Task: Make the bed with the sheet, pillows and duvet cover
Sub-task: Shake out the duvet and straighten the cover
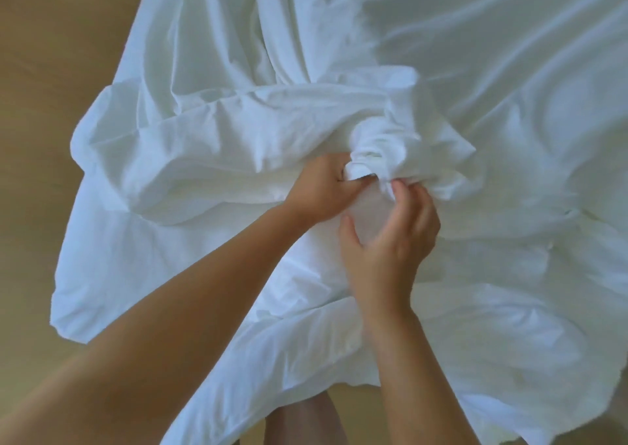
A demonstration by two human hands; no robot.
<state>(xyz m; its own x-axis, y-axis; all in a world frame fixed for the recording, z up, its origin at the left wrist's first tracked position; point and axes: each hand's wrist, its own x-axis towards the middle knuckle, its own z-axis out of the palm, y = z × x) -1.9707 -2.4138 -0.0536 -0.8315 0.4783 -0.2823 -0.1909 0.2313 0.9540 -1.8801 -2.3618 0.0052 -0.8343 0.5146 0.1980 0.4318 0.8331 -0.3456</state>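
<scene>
Floor (40, 105): tan, smooth, matt; fills the left side and shows again along the near edge.

Item 1, cloth (153, 240): white, thin, softly creased, heaped in about 3 overlapping layers. Its left edge is rounded and scalloped and hangs over the floor. Cannot tell whether it is sheet or duvet cover; no pillows in view.

Item 2, left hand (321, 189): fingers curled into the gathered cloth, gripping it from the left.

Item 3, bunch (377, 149): a tight, rope-like twist of the cloth at mid-frame, folds radiating from it. It probably marks a corner being found or worked.

Item 4, right hand (390, 244): blurred and clawed, fingertips (399, 191) touching the bunch, thumb (348, 229) apart and lower. Cannot tell whether it pinches anything.

Item 5, cloth at right: flatter, with long shallow creases and a faint sheen.

Handling note (judgement): keep the left grip firm as an anchor. Let the right fingers separate 1 layer only, follow its hem to the corner, then draw the two hands apart to shake the twist flat. Tugging the whole wad would tighten it.
</scene>
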